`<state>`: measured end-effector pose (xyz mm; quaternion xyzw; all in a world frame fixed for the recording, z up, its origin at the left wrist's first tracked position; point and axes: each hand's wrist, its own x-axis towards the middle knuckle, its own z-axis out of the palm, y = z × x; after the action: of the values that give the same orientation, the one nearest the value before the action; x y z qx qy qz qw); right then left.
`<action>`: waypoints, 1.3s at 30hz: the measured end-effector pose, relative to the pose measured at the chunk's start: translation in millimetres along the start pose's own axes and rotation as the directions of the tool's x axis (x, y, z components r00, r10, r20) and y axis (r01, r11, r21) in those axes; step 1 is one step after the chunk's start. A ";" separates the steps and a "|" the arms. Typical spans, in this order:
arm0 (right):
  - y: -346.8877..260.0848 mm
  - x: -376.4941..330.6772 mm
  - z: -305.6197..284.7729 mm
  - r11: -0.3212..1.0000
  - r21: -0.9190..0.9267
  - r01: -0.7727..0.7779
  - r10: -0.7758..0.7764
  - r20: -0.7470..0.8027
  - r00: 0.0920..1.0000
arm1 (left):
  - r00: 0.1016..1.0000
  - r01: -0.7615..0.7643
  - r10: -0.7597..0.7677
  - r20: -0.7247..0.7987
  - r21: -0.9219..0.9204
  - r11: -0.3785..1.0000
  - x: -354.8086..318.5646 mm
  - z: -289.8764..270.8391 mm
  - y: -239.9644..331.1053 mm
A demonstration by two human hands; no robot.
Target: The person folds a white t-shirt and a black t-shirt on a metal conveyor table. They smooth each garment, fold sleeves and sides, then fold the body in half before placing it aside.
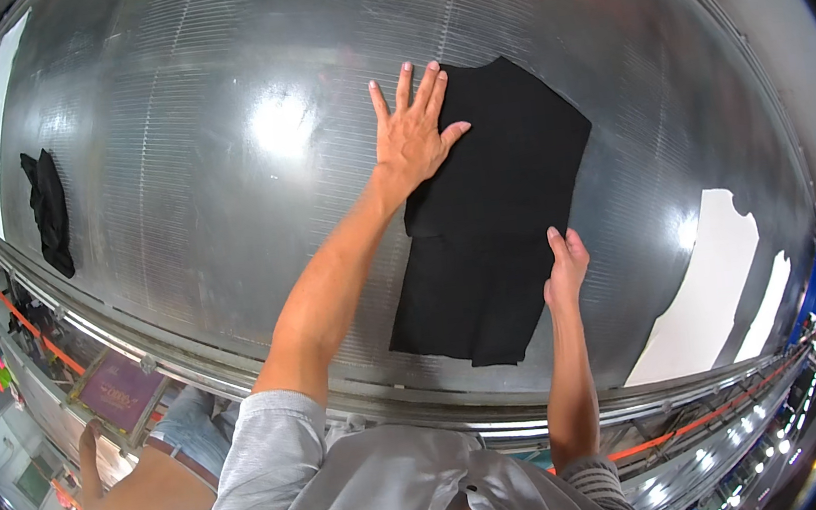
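A black cut fabric panel [508, 163] lies flat on the grey metal table [224, 226] in front of me. Its top edge has a curved notch, and a crosswise line at mid-height suggests a fold or a second layer. My left hand [412, 139] rests spread over the panel's upper left edge, thumb on the cloth and fingertips pointing away from me. At the lower right edge, my right hand [564, 265] has its fingers curled in and the thumb against the cloth, pinching that edge. The fingers' undersides are hidden.
A crumpled black cloth [49, 213] lies at the far left beside a white strip [1, 130]. White cut pieces [704, 287] are on the right. A metal rail [179, 367] runs along the near edge. Another person [159, 495] is at the lower left, near a purple box [122, 390].
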<state>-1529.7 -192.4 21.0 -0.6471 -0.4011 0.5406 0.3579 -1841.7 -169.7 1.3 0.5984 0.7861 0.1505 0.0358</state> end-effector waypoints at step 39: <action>9.0 -141.1 -121.5 0.999 -0.008 -0.033 0.034 0.192 0.981 | 0.805 0.513 -0.308 0.508 -0.856 -0.070 -296.4 -90.6 44.2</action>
<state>-1421.9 -327.7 90.5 -0.5995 -0.4239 0.6056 0.3069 -1738.6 -458.7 63.2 0.1550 0.6109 0.5685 0.5288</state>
